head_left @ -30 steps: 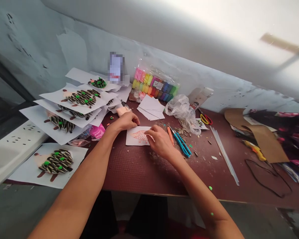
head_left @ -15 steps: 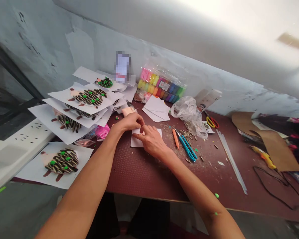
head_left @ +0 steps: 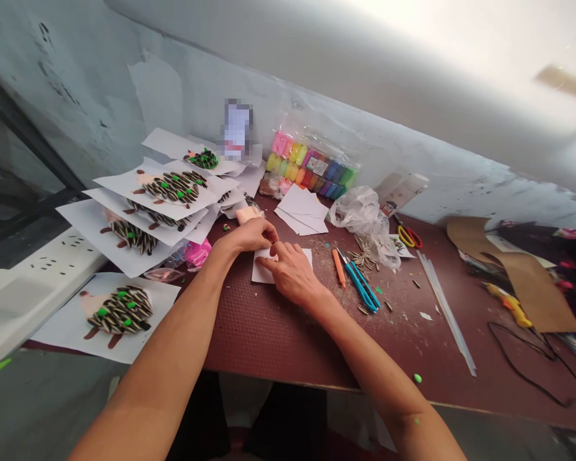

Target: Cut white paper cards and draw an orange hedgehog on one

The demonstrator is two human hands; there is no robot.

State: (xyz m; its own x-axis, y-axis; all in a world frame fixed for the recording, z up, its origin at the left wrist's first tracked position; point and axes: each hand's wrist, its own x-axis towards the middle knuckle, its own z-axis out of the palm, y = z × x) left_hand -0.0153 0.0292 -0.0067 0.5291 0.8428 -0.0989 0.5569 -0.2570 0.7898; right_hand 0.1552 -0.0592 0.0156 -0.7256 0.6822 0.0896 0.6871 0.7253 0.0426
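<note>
On the dark red table, a small white card [head_left: 262,275] lies partly under both hands. My left hand [head_left: 255,234] reaches in from the left, its fingers bent together at the card's upper edge. My right hand [head_left: 294,272] rests over the card, fingers curled and thumb reaching left, its tips meeting those of the left. Between the fingertips shows a bit of pale peach colour; what they pinch is mostly hidden. Just behind the left hand sits a lump of peach clay [head_left: 248,214]. An orange pen-like tool [head_left: 338,269] and a turquoise utility knife [head_left: 360,282] lie right of the card.
Sheets bearing seed-covered hedgehogs [head_left: 173,187] pile up at the left, near a white power strip [head_left: 43,275]. Behind are blank cards [head_left: 301,210], colourful clay packs [head_left: 312,163] and a plastic bag [head_left: 360,211]. Scissors [head_left: 409,237], glue sticks [head_left: 446,314] and a yellow glue gun [head_left: 511,305] lie rightward.
Almost nothing differs. Both hands keep their place over the card, and the view has shifted only very slightly.
</note>
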